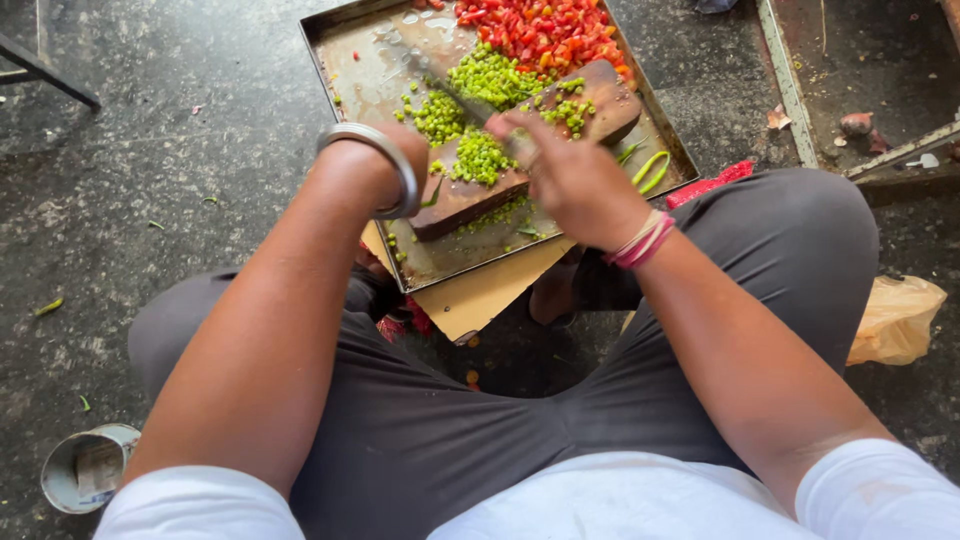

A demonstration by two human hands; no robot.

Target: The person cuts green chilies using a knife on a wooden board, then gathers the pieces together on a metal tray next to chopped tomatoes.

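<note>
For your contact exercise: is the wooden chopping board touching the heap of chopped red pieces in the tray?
Apart. The head view shows chopped green pieces and bare tray between the wooden chopping board and the red heap.

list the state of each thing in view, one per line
green chillies: chopped small, heaped on the board
whole green chillies: uncut, lying in the tray
red pieces: chopped, piled at the tray's far end
wooden board: lying in the tray
metal tray: wet, on the floor
knife: blade on the board, held by the right hand
left hand: resting on the board
tin can: upright, open
</note>
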